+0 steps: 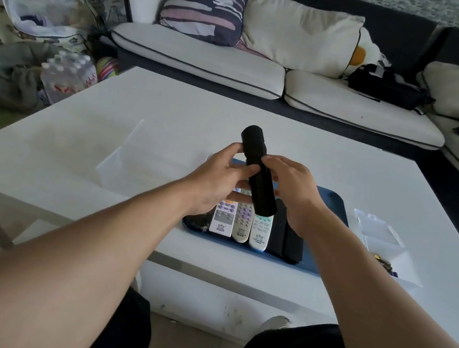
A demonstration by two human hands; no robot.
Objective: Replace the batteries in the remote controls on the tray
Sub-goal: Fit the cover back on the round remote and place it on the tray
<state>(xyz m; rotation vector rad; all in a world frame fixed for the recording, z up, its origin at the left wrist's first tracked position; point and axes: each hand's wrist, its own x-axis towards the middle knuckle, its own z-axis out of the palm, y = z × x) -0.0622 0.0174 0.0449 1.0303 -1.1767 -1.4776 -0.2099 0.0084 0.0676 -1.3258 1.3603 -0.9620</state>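
Note:
Both my hands hold a long black remote control in the air above the blue tray. My left hand grips its left side, thumb laid across its back. My right hand grips the right side, fingers curled round it. On the tray below lie three light-coloured remotes side by side, with black remotes to their right and another dark one at the left edge, partly hidden by my left wrist.
A clear plastic box stands on the white table left of the tray. At the right edge lie a clear blister pack and a clear container with batteries. A sofa runs behind the table. My knees are under its front edge.

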